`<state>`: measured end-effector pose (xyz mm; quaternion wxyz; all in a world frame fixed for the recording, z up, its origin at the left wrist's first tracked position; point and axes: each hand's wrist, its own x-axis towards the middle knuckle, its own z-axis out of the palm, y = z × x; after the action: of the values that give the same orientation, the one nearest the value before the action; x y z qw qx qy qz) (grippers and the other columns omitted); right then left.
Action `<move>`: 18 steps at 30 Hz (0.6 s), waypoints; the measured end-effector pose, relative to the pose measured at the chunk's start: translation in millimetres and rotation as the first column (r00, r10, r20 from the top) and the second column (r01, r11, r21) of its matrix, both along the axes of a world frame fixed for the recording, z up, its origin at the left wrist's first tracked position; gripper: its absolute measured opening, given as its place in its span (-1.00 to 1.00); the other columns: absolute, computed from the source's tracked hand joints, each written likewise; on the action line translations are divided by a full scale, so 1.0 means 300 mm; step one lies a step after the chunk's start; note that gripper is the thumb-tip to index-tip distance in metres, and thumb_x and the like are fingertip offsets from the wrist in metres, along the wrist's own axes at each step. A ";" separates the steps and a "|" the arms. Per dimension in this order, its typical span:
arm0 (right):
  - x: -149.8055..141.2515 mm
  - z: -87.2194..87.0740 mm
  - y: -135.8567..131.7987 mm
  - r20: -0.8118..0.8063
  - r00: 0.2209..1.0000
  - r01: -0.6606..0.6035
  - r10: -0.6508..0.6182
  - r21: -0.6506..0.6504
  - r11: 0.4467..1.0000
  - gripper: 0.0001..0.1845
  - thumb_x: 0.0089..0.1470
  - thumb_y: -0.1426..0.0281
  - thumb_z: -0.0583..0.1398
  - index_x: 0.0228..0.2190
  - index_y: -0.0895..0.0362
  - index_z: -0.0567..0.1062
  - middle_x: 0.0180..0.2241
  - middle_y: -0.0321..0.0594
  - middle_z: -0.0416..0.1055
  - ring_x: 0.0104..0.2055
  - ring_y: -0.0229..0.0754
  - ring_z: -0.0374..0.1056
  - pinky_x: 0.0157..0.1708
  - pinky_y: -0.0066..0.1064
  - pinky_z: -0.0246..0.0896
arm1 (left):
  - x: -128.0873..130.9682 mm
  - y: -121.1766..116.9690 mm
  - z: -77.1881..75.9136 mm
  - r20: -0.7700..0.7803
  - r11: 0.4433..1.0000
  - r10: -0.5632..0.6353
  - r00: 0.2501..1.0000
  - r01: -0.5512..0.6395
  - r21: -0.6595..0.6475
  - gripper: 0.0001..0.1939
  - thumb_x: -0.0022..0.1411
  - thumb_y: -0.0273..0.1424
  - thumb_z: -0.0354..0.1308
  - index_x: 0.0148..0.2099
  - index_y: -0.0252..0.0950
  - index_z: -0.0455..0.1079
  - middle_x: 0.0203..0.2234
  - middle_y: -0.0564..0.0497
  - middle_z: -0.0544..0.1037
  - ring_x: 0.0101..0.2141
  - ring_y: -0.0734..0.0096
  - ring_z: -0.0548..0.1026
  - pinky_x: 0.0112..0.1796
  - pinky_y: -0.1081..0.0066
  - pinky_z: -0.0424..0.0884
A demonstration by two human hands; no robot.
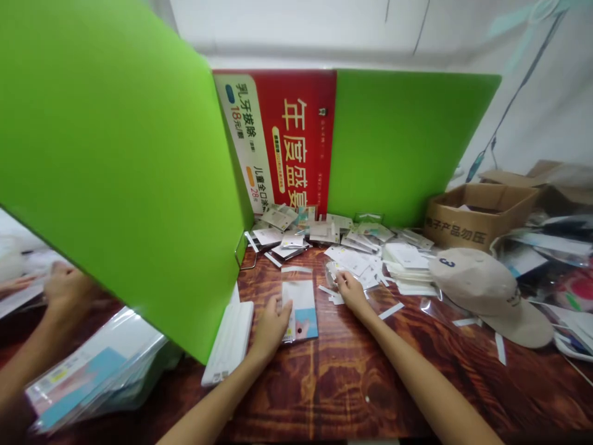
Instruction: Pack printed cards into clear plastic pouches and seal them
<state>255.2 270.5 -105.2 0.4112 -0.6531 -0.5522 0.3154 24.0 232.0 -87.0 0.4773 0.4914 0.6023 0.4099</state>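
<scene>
My left hand [272, 326] rests on the left edge of a flat packet [301, 309] with a white top and blue lower part, lying on the dark wooden table [352, 377]; its fingers lie spread on the packet. My right hand [351, 292] reaches forward to a heap of small white cards and clear bags [365, 256], its fingertips pinched on one of the cards at the heap's near edge. Which card it holds is hard to make out.
A green divider [115, 173] stands at the left, a red poster [290, 148] and another green panel [403, 142] at the back. A white strip stack [229, 340] lies by the divider. A beige cap [491, 290] and cardboard box [477, 216] sit right. Another person's hand [65, 290] works behind the divider.
</scene>
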 end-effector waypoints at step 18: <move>0.107 -0.042 0.023 -0.665 0.744 0.050 -0.059 -0.034 0.998 -0.75 0.29 0.26 0.19 -0.14 0.20 0.45 -0.26 -0.24 0.45 -0.38 -0.27 0.41 -0.41 -0.40 0.41 | -0.011 -0.023 -0.027 -0.099 0.970 -0.143 0.985 0.159 0.182 -0.71 0.37 -0.24 0.13 0.00 -0.34 0.42 -0.19 -0.04 0.58 -0.25 0.31 0.58 -0.19 0.20 0.54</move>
<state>287.3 277.3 -117.8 0.5855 -0.5165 -0.3480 0.5190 20.7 225.0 -95.1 0.4322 0.5958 0.5412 0.4067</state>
